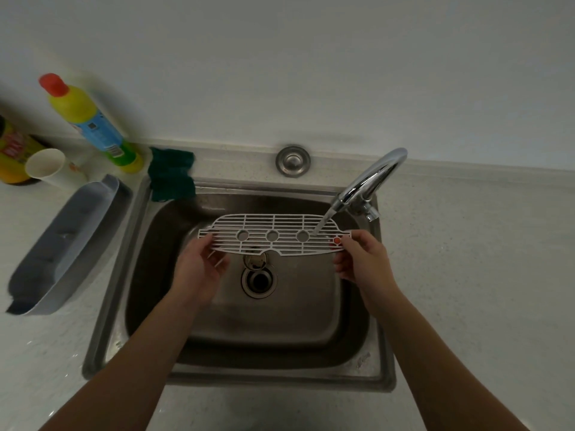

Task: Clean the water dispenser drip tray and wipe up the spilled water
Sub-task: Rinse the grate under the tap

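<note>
At the far left edge of the surface [466, 275] you have a yellow bottle with a dark cap [14, 154], a white paper cup [51, 169] lying on its side just beside it, and a tall yellow and blue bottle with a red cap [90, 119] against the back wall. Nearer you, the grey drip tray [68, 244] rests on the surface beside the left rim of the sink [130, 213]. A dark green cloth [171, 174] hangs over the sink's back left corner. Your left hand [199, 272] pinches the left end of the white grate [273, 236] between thumb and fingers, the other fingers loosely spread. You hold the grate roughly level above the sink basin, over the drain [259, 281]. Water from the tap [370, 181] at the back right corner lands on the grate's right part. Your right hand [364, 259] grips the grate's right end, thumb on top beside a small red dot [336, 240].
</note>
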Demonstrator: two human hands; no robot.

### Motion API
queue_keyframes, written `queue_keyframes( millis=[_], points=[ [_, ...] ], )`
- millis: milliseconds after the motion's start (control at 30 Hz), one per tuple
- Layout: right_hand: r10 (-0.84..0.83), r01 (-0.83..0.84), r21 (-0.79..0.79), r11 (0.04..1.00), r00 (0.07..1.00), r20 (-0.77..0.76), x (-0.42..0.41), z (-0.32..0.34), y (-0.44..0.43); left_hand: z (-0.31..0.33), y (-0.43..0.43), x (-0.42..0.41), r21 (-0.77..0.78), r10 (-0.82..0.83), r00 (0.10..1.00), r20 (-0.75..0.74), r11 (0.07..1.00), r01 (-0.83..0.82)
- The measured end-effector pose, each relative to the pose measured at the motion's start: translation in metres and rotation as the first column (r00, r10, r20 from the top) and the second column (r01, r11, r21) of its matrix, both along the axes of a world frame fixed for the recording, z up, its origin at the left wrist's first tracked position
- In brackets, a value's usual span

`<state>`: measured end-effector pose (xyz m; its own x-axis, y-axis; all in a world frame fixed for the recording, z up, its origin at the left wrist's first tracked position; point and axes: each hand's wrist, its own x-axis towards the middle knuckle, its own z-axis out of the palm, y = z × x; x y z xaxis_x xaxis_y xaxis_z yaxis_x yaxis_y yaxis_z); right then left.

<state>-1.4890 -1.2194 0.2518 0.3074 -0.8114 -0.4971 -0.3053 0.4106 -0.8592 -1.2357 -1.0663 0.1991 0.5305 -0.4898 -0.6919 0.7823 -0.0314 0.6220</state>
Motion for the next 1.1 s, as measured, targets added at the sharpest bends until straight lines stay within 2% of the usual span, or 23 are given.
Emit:
queue_keyframes(
  millis=[167,600,900,1100],
  points=[
    [0.030,-0.030,0.006,1.000,1.000,-0.001,-0.001,-0.004,0.010,-0.006,0.025,0.008,0.099,-0.050,0.993,0.104,0.994,0.039],
    [0.075,-0.076,-0.058,0.995,0.997,-0.007,0.033,0.008,-0.021,0.010,0.020,0.026,0.084,-0.024,0.975,0.221,0.996,0.005],
    [0.144,-0.145,-0.103,0.984,0.989,-0.022,0.022,0.009,0.004,-0.002,0.046,0.018,0.151,0.028,0.991,0.127,0.987,-0.047],
    [0.043,-0.045,-0.091,0.995,0.999,-0.026,-0.002,0.005,0.017,-0.014,0.062,-0.004,0.200,-0.061,0.987,0.147,0.979,0.031]
  ],
)
